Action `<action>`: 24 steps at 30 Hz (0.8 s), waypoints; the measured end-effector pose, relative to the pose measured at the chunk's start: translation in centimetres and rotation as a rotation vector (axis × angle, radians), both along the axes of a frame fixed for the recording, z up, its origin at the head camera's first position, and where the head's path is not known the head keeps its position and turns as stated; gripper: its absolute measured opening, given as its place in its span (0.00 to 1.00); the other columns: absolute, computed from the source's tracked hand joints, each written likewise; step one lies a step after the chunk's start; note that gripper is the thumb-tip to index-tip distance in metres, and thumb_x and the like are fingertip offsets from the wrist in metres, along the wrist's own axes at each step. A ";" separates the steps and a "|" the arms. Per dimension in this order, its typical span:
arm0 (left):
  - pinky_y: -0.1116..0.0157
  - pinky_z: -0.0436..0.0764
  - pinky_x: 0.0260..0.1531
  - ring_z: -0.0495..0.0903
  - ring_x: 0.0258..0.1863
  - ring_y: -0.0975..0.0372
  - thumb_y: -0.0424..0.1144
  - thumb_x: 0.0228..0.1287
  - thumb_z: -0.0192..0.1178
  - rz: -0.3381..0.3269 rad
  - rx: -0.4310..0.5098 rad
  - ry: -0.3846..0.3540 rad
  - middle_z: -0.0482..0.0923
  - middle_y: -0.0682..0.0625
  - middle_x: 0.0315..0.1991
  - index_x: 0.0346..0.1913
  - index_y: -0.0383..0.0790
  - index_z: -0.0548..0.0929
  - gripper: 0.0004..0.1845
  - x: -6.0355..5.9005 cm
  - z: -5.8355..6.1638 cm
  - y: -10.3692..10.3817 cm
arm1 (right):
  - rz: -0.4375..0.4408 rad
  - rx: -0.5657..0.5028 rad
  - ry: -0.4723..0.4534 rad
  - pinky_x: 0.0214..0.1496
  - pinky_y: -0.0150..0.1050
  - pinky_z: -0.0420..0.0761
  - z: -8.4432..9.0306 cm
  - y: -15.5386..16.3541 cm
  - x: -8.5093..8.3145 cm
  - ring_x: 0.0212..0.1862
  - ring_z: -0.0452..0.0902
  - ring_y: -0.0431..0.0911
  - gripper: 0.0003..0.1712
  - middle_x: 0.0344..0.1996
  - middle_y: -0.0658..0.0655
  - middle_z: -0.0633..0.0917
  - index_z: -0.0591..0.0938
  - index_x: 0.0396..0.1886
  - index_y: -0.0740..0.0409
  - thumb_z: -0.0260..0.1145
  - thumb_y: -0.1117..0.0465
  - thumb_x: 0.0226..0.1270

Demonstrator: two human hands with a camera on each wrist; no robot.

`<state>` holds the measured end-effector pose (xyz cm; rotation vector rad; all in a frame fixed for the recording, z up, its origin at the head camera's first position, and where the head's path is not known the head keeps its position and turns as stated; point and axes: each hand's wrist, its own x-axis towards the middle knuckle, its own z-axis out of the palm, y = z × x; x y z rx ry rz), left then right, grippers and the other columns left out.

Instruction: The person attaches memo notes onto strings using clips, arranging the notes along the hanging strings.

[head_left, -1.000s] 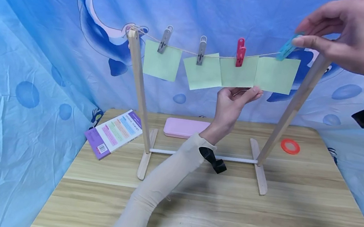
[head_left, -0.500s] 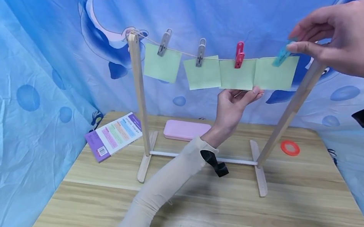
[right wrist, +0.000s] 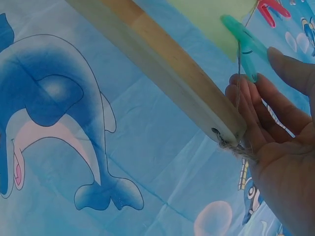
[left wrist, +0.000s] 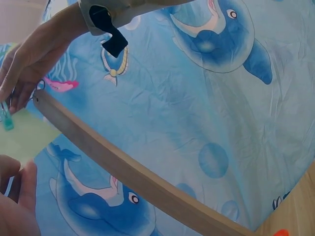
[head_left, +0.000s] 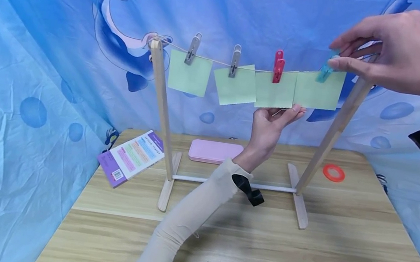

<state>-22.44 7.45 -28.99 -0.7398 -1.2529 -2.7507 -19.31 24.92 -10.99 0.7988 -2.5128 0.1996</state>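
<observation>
My right hand (head_left: 401, 59) pinches a turquoise clothespin (head_left: 325, 71) between thumb and fingers. The clothespin (right wrist: 246, 42) sits over the string at the top of the rightmost green paper square (head_left: 317, 92). Below, my left hand (head_left: 268, 130) pinches that square's lower left corner between thumb and fingers. Immediately to its left hangs another green paper square (head_left: 274, 97) from a red clothespin (head_left: 278, 67). Two more squares hang further left under grey clothespins (head_left: 234, 60). In the left wrist view, the left hand (left wrist: 19, 196) is partly cut off.
A wooden frame with a right post (head_left: 335, 126) and a left post (head_left: 161, 106) carries the string. A white rod (head_left: 274, 188) joins its feet. Behind lie a pink case (head_left: 215, 152) and, at the left, a purple booklet (head_left: 131, 158). An orange ring (head_left: 334, 172) lies right.
The right hand has come down a little with the turquoise clothespin, whose lower end now reaches further over the rightmost square. The left hand has kept its grip nearly in place.
</observation>
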 end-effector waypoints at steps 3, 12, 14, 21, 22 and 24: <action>0.50 0.81 0.57 0.88 0.41 0.57 0.23 0.64 0.59 -0.001 -0.007 0.004 0.82 0.41 0.42 0.55 0.36 0.75 0.17 0.0 0.0 -0.1 | 0.000 0.007 0.009 0.43 0.02 0.53 0.0 -0.1 0.1 0.44 0.83 0.57 0.21 0.46 0.65 0.84 0.82 0.54 0.62 0.71 0.58 0.64; 0.49 0.81 0.57 0.83 0.52 0.40 0.23 0.64 0.60 0.022 -0.035 0.016 0.82 0.35 0.42 0.55 0.36 0.75 0.18 -0.2 -0.5 -0.4 | 0.005 0.005 0.046 0.43 0.02 0.51 0.1 -0.2 0.5 0.48 0.81 0.60 0.25 0.51 0.65 0.83 0.79 0.60 0.60 0.70 0.56 0.65; 0.52 0.83 0.56 0.85 0.49 0.44 0.23 0.63 0.61 0.028 -0.042 0.018 0.81 0.31 0.44 0.55 0.34 0.75 0.18 -0.2 -0.7 -0.5 | 0.010 -0.003 0.054 0.44 0.02 0.52 0.2 -0.2 0.6 0.48 0.81 0.60 0.25 0.51 0.66 0.83 0.79 0.60 0.60 0.70 0.57 0.65; 0.54 0.84 0.53 0.87 0.40 0.65 0.23 0.65 0.60 0.060 -0.106 0.071 0.82 0.38 0.44 0.54 0.28 0.75 0.16 -0.6 -1.6 -1.5 | 0.002 -0.097 0.082 0.55 0.05 0.59 0.4 0.4 0.8 0.50 0.70 0.22 0.25 0.53 0.64 0.82 0.79 0.60 0.57 0.70 0.61 0.63; 0.54 0.84 0.53 0.87 0.40 0.64 0.24 0.65 0.60 0.063 -0.108 0.069 0.82 0.40 0.43 0.54 0.26 0.75 0.16 -0.7 -1.7 -1.7 | -0.006 -0.114 0.093 0.56 0.06 0.61 0.4 0.6 0.7 0.48 0.66 0.17 0.25 0.54 0.63 0.82 0.80 0.60 0.56 0.71 0.61 0.63; 0.54 0.85 0.53 0.87 0.39 0.64 0.24 0.64 0.60 0.071 -0.112 0.061 0.82 0.41 0.43 0.53 0.24 0.75 0.15 -0.7 -2.0 -2.0 | -0.012 -0.150 0.112 0.58 0.09 0.64 0.2 1.1 0.5 0.48 0.64 0.13 0.25 0.54 0.60 0.82 0.80 0.60 0.54 0.72 0.61 0.62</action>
